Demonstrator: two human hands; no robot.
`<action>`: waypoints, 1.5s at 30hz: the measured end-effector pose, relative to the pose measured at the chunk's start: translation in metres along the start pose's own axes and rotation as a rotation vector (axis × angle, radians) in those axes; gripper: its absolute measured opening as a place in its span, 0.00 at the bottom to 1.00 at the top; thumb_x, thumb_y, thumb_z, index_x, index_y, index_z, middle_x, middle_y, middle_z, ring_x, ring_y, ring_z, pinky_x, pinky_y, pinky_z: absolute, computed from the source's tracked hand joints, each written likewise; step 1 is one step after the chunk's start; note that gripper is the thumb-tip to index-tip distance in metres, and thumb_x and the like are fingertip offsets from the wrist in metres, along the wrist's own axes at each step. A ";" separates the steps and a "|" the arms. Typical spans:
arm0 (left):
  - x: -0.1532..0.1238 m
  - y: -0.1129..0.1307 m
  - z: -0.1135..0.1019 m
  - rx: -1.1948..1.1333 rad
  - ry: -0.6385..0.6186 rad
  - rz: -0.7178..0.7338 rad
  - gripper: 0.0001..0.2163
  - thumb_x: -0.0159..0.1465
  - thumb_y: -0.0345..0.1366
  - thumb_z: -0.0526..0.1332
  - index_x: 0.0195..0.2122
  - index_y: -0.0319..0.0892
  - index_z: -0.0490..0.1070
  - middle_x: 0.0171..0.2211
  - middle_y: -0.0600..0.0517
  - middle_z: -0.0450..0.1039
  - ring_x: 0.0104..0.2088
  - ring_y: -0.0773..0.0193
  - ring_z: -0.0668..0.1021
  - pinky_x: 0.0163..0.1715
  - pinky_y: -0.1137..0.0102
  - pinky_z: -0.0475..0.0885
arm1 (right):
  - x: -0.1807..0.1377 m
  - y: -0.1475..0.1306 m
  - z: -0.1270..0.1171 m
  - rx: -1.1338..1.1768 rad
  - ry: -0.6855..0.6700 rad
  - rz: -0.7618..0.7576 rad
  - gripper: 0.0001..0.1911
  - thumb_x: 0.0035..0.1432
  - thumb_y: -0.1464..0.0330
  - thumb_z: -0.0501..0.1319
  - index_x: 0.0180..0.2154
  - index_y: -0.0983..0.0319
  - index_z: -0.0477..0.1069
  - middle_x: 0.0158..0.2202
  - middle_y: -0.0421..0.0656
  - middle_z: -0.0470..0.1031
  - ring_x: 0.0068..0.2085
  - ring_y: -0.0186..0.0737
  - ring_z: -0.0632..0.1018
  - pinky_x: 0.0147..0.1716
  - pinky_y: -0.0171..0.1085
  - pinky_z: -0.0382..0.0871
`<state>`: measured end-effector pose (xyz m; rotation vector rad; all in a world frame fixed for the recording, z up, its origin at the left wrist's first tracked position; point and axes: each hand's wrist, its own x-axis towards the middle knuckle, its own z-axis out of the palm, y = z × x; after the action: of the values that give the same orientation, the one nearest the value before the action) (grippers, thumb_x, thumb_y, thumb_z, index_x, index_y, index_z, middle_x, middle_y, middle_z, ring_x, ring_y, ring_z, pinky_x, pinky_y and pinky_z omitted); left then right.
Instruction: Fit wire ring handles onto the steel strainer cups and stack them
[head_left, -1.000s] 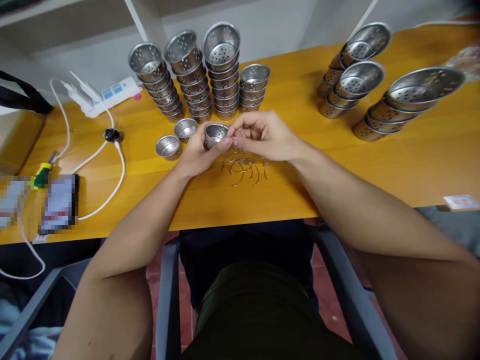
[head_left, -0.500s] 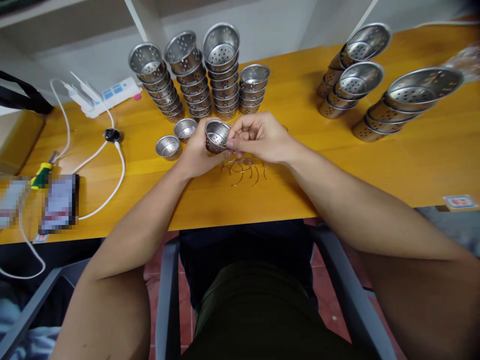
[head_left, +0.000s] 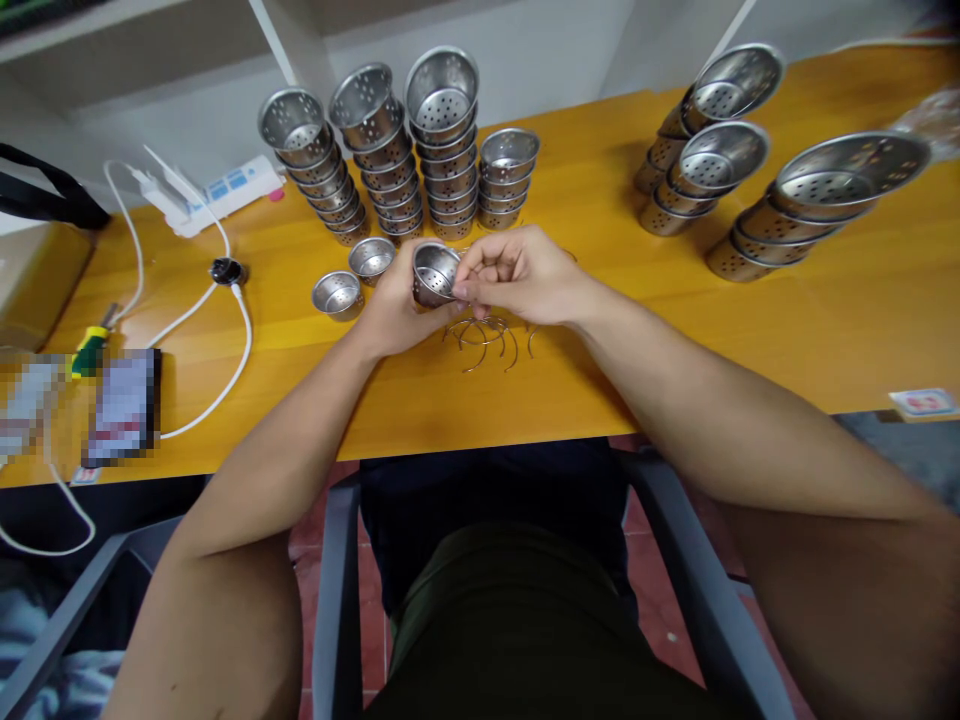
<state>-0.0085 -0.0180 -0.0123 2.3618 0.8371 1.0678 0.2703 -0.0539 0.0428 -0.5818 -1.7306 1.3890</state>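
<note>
My left hand is wrapped round a perforated metal cup, its opening tilted up toward me. The fingers of my right hand are pinched together at the cup's right rim; whatever lies between them is too small to make out. Several thin curved wires lie on the table just below my hands, some partly covered by them. Two more perforated cups stand singly to the left of my left hand: one nearer and one farther back.
Several stacks of perforated cups stand behind my hands, and more stacks stand at the right. On the left lie a white power strip, white cables, a yellow-green tool and a blurred phone-like object. The table's front edge runs before me.
Hardly anything differs. Both hands keep their places at the cup, and the view has shifted very slightly.
</note>
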 end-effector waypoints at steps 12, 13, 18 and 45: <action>0.004 -0.009 0.007 -0.039 0.120 -0.061 0.48 0.71 0.77 0.84 0.77 0.50 0.72 0.67 0.38 0.84 0.70 0.33 0.89 0.78 0.32 0.86 | 0.000 0.018 -0.005 -0.226 0.207 -0.111 0.31 0.71 0.42 0.90 0.59 0.52 0.84 0.42 0.42 0.82 0.36 0.43 0.78 0.31 0.40 0.77; 0.005 -0.011 0.006 -0.038 0.133 -0.066 0.48 0.70 0.77 0.83 0.77 0.51 0.72 0.67 0.38 0.84 0.71 0.34 0.89 0.78 0.33 0.87 | -0.001 0.019 -0.006 -0.291 0.224 -0.124 0.27 0.75 0.44 0.87 0.58 0.52 0.84 0.43 0.43 0.82 0.36 0.43 0.77 0.32 0.40 0.76; 0.005 -0.010 0.004 -0.013 0.153 -0.057 0.45 0.73 0.74 0.83 0.76 0.50 0.71 0.68 0.39 0.85 0.72 0.35 0.88 0.80 0.35 0.85 | -0.004 0.022 -0.008 -0.548 0.165 -0.242 0.09 0.81 0.59 0.77 0.56 0.55 0.88 0.52 0.47 0.83 0.40 0.43 0.78 0.39 0.41 0.79; 0.002 -0.020 0.006 -0.108 0.078 -0.040 0.45 0.81 0.61 0.80 0.89 0.65 0.58 0.86 0.38 0.71 0.76 0.40 0.86 0.66 0.46 0.94 | -0.012 -0.040 -0.098 -1.182 0.799 0.466 0.06 0.87 0.75 0.76 0.57 0.71 0.94 0.57 0.63 0.95 0.49 0.49 0.87 0.48 0.46 0.67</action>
<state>-0.0099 -0.0028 -0.0266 2.2184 0.8291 1.1656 0.3631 -0.0188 0.0822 -1.9443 -1.5889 0.0988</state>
